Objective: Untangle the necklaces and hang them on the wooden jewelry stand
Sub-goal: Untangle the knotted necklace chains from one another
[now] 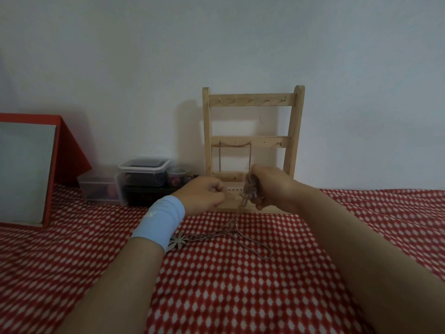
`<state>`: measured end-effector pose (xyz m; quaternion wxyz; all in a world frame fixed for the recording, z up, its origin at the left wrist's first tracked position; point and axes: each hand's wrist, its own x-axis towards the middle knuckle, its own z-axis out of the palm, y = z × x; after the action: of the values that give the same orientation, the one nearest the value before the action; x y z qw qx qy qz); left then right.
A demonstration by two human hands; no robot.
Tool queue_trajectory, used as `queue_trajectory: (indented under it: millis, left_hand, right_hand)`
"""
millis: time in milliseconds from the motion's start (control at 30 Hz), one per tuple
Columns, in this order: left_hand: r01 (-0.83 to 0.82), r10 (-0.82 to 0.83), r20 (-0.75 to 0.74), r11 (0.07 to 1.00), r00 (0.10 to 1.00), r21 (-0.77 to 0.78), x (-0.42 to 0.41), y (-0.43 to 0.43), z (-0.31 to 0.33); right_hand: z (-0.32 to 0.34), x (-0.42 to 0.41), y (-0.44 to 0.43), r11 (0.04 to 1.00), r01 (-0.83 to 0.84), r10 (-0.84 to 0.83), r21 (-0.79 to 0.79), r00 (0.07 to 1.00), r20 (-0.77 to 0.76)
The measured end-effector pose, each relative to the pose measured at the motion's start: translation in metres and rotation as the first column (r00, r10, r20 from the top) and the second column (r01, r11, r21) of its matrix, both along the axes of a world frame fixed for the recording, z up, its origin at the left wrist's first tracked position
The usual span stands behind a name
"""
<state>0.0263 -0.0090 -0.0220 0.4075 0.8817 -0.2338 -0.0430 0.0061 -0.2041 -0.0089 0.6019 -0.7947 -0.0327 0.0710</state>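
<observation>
A wooden jewelry stand (pixel 252 102) leans against the wall, with hooks on its top and middle bars. One chain necklace (pixel 234 150) hangs from two hooks of the middle bar. In front of the stand's base, my right hand (pixel 272 186) grips a bunch of tangled chains (pixel 249 189). My left hand (pixel 204 194), with a light blue wristband, pinches a strand beside it. The rest of the tangle (pixel 240 237) trails down onto the red patterned cloth, ending in a silver flower pendant (pixel 178 241) near my left wrist.
Clear plastic boxes (pixel 144 174) with small items stand left of the stand against the wall. A red-framed board (pixel 26 169) leans at the far left. The red and white cloth (pixel 240 297) covers the whole surface.
</observation>
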Motion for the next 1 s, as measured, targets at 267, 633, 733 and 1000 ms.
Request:
queue_trajectory:
  millis: [267, 633, 733, 1000]
  left_hand:
    - [0.148, -0.127, -0.087, 0.938, 0.988, 0.312, -0.008, -0.002, 0.006]
    - [0.025, -0.077, 0.05, 0.756, 0.996, 0.654, -0.021, 0.025, -0.001]
    - [-0.046, -0.038, 0.13, 0.806, 0.991, 0.591, -0.025, 0.033, -0.01]
    - [-0.046, 0.037, 0.028, 0.88, 0.999, 0.473, -0.041, 0.055, -0.016]
  right_hand:
    - [0.005, 0.002, -0.005, 0.805, 0.043, -0.016, -0.591, 0.999, 0.051]
    - [-0.004, -0.015, 0.035, 0.529, -0.189, 0.433, -0.828, 0.898, 0.072]
    - [-0.022, -0.014, 0.043, 0.495, -0.204, 0.495, -0.845, 0.865, 0.081]
    - [-0.021, -0.007, 0.031, 0.35, -0.065, 0.358, -0.934, 0.931, 0.07]
